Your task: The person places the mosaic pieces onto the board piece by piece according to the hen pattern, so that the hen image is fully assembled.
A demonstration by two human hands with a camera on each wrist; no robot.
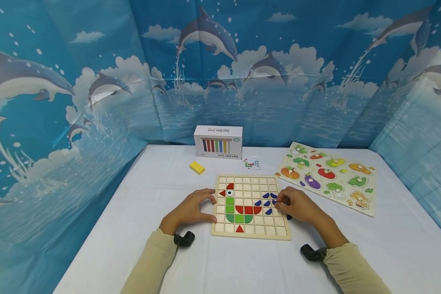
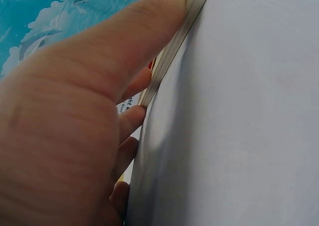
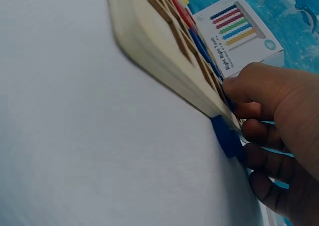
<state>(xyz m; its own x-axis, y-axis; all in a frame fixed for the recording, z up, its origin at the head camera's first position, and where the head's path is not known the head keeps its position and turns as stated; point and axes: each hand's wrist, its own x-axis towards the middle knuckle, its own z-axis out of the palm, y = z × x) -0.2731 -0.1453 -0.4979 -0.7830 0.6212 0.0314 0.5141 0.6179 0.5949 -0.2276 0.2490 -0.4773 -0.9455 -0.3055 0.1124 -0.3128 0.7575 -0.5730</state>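
Note:
A wooden grid board lies on the white table. Red, green and blue flat pieces on it form a bird shape with a round eye piece. My left hand rests at the board's left edge, thumb and fingers spread apart and touching the rim. Over the right edge, my right hand pinches a small blue piece between thumb and index finger, close on the grid. The other fingers curl loosely beside the rim. Below them another blue piece lies against the board's outer side.
Behind the board stand a white box and a small picture card. A yellow block lies at the back left. To the right is a vegetable puzzle board. A dolphin-print curtain surrounds the table.

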